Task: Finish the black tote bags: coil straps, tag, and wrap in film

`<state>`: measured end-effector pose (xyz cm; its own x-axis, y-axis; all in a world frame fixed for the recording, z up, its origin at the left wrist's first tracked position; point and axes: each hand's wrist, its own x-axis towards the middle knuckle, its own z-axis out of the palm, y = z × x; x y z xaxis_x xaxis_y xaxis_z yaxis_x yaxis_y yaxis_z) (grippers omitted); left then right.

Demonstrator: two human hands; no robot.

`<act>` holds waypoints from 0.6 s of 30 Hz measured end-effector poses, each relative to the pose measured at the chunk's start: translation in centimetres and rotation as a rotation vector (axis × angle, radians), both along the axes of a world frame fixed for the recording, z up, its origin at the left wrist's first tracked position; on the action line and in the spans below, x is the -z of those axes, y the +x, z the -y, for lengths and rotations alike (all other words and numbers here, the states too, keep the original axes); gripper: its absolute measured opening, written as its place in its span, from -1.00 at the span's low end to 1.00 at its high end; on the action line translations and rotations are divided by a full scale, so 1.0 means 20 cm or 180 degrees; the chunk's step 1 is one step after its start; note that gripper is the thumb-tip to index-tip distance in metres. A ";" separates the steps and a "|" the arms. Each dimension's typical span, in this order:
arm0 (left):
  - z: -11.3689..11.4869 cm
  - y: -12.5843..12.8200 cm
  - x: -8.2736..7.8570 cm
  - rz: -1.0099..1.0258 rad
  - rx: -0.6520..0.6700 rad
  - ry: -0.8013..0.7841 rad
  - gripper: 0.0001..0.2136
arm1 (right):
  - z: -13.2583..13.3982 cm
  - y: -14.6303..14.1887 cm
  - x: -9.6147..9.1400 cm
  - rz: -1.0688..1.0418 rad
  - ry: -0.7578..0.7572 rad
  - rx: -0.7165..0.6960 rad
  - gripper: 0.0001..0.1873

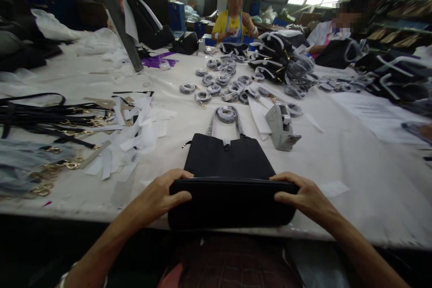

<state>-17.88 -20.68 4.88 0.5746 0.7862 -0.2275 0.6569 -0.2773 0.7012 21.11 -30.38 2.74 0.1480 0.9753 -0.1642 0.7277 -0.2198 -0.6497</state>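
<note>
1. Gripping the black bag at both ends. Our left hand is clamped on the left end of its near panel and our right hand on the right end. Fingers curl over the top edge, thumbs on the near face.
2. The bag sits at the near edge of the tabletop. Its body lies flat, pointing away from us, with the near panel turned up and partly overhanging the edge.
3. The wrapped handle lies on the cloth at the far end of the bag, a loop bound in grey.
4. Handling, our guess: light and empty. The near panel looks stiff and holds its shape; the body looks softer and may sag if lifted. The surface is smooth and matte, so probably not slippery, but it could scuff. A two-hand hold at the panel ends looks the safest; the handle would swing loose.
5. Edges: the near table edge runs right under the bag, so it could slide off toward our lap.
6. Room:
   - Left: white paper scraps are near, with black straps beyond them.
   - Right: the grey tool stands just beside the bag's far corner, with bare cloth further right.
   - Far side: grey coils, a pile of bags and a co-worker in yellow, all well apart.
</note>
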 end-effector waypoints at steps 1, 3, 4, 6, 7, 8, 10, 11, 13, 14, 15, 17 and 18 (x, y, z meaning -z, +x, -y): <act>-0.01 0.03 0.06 -0.0048 -0.0295 -0.0017 -0.73 | -0.02 -0.01 0.04 0.0031 0.0014 0.0218 -0.62; -0.04 0.10 0.17 -0.0077 -0.0747 0.0121 -0.75 | -0.08 -0.03 0.13 0.0138 0.0117 0.0618 -0.60; -0.06 0.12 0.21 -0.0031 -0.0882 0.0314 -0.76 | -0.10 -0.04 0.17 0.0186 0.0199 0.0769 -0.57; -0.09 0.16 0.28 0.0116 -0.0980 0.0808 -0.76 | -0.13 -0.06 0.24 0.0238 0.0351 0.0973 -0.52; -0.10 0.17 0.30 0.0175 -0.0982 0.1065 -0.74 | -0.14 -0.07 0.27 0.0250 0.0429 0.1028 -0.50; -0.10 0.17 0.31 0.0201 -0.0972 0.1302 -0.74 | -0.14 -0.07 0.30 0.0269 0.0526 0.1059 -0.49; -0.08 0.17 0.32 0.0147 -0.0902 0.1678 -0.80 | -0.13 -0.08 0.33 0.0356 0.0754 0.1071 -0.48; -0.07 0.16 0.32 0.0089 -0.0822 0.1816 -0.87 | -0.13 -0.08 0.34 0.0416 0.0886 0.1052 -0.48; -0.06 0.13 0.31 -0.0026 -0.0544 0.1959 -0.89 | -0.12 -0.08 0.35 0.0553 0.1265 0.0988 -0.51; -0.06 0.10 0.31 -0.0046 -0.0345 0.1967 -0.84 | -0.12 -0.07 0.36 0.0606 0.1498 0.0916 -0.56; -0.06 0.07 0.31 -0.0024 -0.0111 0.1955 -0.79 | -0.11 -0.06 0.36 0.0634 0.1712 0.0777 -0.63; -0.05 -0.02 0.32 0.0043 0.0435 0.1906 -0.70 | -0.08 -0.02 0.36 0.0597 0.1971 0.0307 -0.82; -0.05 -0.06 0.32 0.0027 0.0685 0.1876 -0.64 | -0.06 0.02 0.36 0.0545 0.1969 -0.0013 -0.84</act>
